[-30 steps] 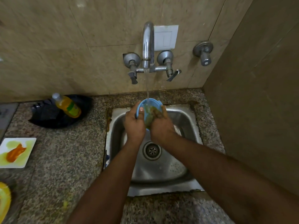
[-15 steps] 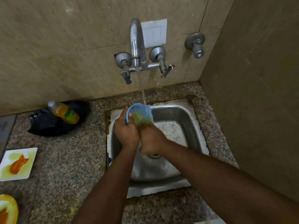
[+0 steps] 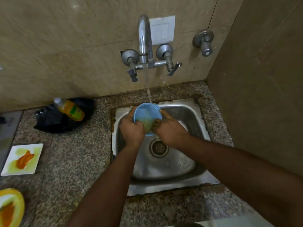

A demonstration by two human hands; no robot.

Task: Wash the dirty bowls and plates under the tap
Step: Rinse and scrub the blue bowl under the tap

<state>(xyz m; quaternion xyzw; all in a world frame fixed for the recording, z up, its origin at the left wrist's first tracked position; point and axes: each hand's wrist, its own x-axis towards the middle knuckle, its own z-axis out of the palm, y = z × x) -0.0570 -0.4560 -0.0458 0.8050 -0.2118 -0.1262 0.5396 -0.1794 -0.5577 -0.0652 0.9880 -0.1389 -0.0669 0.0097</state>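
A small blue bowl point(image 3: 144, 112) smeared with yellow-green residue is held over the steel sink point(image 3: 185, 182), tilted toward me. Water runs from the wall tap point(image 3: 144, 40) onto its far rim. My left hand point(image 3: 132, 129) grips the bowl's left edge. My right hand point(image 3: 168, 128) holds the right side, with its fingers rubbing inside the bowl. On the counter to the left lie a dirty white square plate point(image 3: 23, 158) with an orange smear and a dirty yellow plate point(image 3: 11, 207) at the frame's edge.
A bottle of yellow liquid point(image 3: 70, 108) lies on a black plastic bag point(image 3: 54, 119) by the back wall. The granite counter point(image 3: 73, 161) surrounds the sink. A tiled side wall point(image 3: 262, 79) stands close on the right. A second valve point(image 3: 204, 40) sticks out right of the tap.
The bowl has turned so its opening faces me more. My right hand has come up from beneath it and its fingers now rub inside. The camera view has shifted slightly.
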